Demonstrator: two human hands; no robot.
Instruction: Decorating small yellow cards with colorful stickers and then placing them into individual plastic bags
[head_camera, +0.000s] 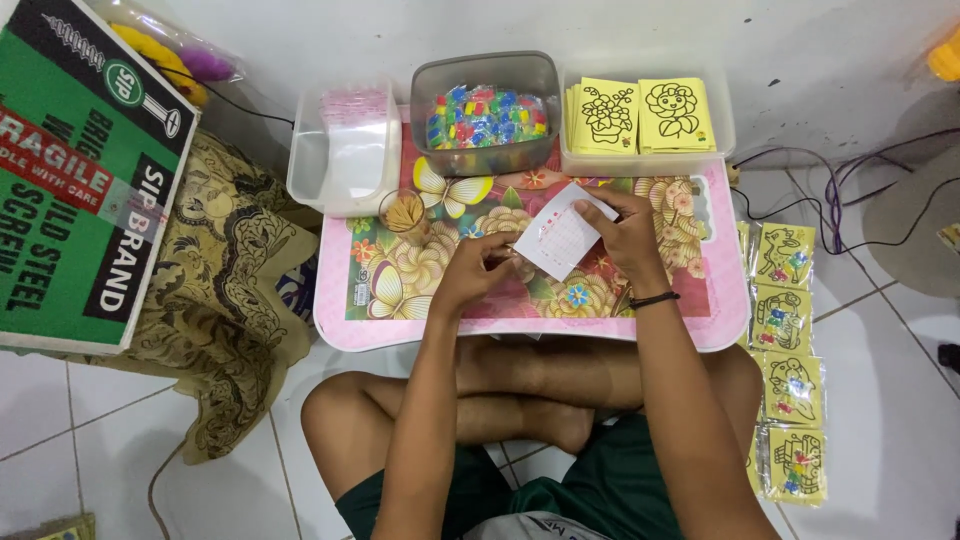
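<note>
Right hand (628, 232) is pinching a clear plastic bag (566, 236) steady while left hand (480, 268) fingers are closing on its edge above the tabletop (530, 325).

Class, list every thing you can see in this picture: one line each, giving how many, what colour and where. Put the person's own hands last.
Low table: one, pink with flower and butterfly print, over the crossed legs.
Grey tub: one, filled with small multicoloured packets, table's back middle.
Clear tub: one, holding yellow line-drawing cards in two stacks, back right.
White tub: one, holding clear bags, back left.
Small glass: one, clear, before the white tub.
Packed yellow cards: four, in a column on the floor, right.
Cardboard box: one, green, left.
Patterned cloth: one, brown and cream, under the box.
Cables: several, dark, floor right.
Clear bag: one, whitish, held above the table.
Left hand: fingers pinching a small item, unclear.
Right hand: holding the clear bag; black wristband.
</note>
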